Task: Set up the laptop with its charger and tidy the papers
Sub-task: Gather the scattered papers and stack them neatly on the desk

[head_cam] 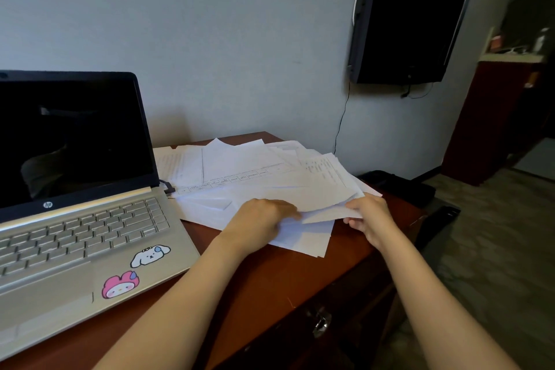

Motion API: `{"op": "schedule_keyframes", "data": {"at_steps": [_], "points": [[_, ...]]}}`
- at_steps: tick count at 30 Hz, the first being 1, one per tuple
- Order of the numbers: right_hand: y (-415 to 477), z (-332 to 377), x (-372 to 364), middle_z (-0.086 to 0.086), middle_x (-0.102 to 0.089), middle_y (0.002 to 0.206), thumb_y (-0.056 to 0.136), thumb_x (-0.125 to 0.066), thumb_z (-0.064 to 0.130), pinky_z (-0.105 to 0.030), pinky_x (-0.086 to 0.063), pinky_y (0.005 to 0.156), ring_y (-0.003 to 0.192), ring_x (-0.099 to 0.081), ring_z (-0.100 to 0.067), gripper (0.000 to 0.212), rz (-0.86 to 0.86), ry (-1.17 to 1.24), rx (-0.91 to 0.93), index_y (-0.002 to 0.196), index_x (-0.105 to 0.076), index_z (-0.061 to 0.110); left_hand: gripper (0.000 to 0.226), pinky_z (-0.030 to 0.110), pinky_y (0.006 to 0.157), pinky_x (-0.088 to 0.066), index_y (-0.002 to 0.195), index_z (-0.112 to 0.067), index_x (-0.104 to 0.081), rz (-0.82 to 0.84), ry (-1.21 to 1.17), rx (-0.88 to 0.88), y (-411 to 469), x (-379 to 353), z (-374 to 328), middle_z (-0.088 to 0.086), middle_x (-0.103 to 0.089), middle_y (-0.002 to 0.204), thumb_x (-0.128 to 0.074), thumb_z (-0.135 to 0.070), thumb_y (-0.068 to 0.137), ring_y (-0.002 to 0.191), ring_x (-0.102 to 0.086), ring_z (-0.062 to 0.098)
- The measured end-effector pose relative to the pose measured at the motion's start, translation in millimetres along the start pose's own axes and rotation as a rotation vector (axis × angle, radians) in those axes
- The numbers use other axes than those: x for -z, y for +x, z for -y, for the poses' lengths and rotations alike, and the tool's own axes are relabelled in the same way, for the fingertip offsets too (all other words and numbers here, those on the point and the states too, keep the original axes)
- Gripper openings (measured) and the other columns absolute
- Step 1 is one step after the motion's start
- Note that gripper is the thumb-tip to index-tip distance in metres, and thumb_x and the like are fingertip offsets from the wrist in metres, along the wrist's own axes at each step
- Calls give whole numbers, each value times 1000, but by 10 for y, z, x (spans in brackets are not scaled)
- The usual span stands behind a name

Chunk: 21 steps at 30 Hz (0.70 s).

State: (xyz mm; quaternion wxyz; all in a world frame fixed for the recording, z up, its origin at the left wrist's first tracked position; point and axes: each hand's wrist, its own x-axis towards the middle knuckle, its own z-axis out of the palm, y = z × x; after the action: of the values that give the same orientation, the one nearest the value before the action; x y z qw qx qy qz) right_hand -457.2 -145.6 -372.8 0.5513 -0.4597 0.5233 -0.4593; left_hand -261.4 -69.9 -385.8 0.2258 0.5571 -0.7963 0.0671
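Note:
A silver laptop (81, 219) stands open on the left of the reddish wooden desk (270, 279), its screen dark and two cartoon stickers on its palm rest. A black charger plug (168, 188) sits in the laptop's right side. Loose white papers (255, 171) lie fanned out to the right of the laptop. My left hand (261, 219) rests on the lower sheets, fingers curled at a lifted sheet's edge. My right hand (371, 216) pinches the right edge of the raised sheets.
A black television (411, 18) hangs on the wall at the upper right, with a cable running down behind the desk. A black bag (399, 186) lies on the floor beyond the desk's right edge. A dark cabinet (492, 117) stands further right.

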Motion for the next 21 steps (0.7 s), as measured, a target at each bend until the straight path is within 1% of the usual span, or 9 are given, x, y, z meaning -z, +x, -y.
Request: {"op": "schedule_keyframes", "data": {"at_steps": [2,4,8,12,15,16,18,20,21], "points": [[-61,21,46,-14,-53,68,86,-43,-10,-14,-38,33,43,-53,-17,19,75,-43,-30,102,-50,-2,49,30,81,-52,108,-19,-70,-90,-38,-83,-19,-3,-20,-3,-69,114,-47,10,75,101,-65,22],[-120,41,84,-14,-52,68,85,-42,-10,-14,-38,33,50,-51,-19,18,134,-91,-65,101,-48,-2,50,30,71,-56,96,-17,-75,-204,-107,-106,-25,-18,-15,-1,-73,99,-46,10,65,87,-70,22],[-151,67,145,-13,-54,75,85,-39,-7,-16,-44,37,53,-59,-18,21,186,-30,-130,101,-50,2,51,24,69,-50,92,-16,-75,-291,-294,49,-9,24,-18,-3,-73,93,-47,19,68,82,-67,21],[-73,90,158,-4,-70,87,95,-39,14,-26,-54,52,71,-69,-17,25,241,138,-103,108,-61,14,61,22,77,-52,88,-11,-75,-82,-539,67,-9,93,-40,-11,-69,82,-34,26,60,86,-65,3],[-60,118,139,6,-64,51,94,-46,30,-18,-47,40,42,-61,-8,21,225,160,-126,81,-59,21,57,21,83,-52,85,-13,-74,110,-618,84,-12,143,-111,-12,-70,80,-36,25,64,84,-65,-4],[-60,110,126,8,-62,48,93,-51,31,-15,-44,38,38,-59,-7,17,200,122,-137,83,-59,20,54,19,86,-50,85,-16,-73,179,-627,108,-6,164,-125,-10,-71,82,-39,22,69,85,-65,-4],[-35,78,79,-3,-70,67,90,-60,16,-19,-46,43,50,-63,-13,18,142,6,-136,105,-60,8,39,12,91,-42,91,-27,-71,341,-607,151,10,206,-150,-14,-69,93,-50,5,81,94,-60,-6],[53,34,38,-20,-65,107,84,-60,-3,-30,-50,66,86,-64,-28,39,28,-123,-127,122,-53,-7,22,15,98,-34,104,-34,-67,412,-597,257,44,188,-115,-19,-62,111,-56,-30,87,110,-51,-4],[83,16,20,-23,-59,118,82,-60,-6,-34,-50,78,101,-60,-32,43,-7,-170,-124,124,-51,-10,33,24,107,-29,115,-32,-64,404,-558,354,67,165,-77,-15,-56,125,-52,-46,87,123,-45,3]]}}
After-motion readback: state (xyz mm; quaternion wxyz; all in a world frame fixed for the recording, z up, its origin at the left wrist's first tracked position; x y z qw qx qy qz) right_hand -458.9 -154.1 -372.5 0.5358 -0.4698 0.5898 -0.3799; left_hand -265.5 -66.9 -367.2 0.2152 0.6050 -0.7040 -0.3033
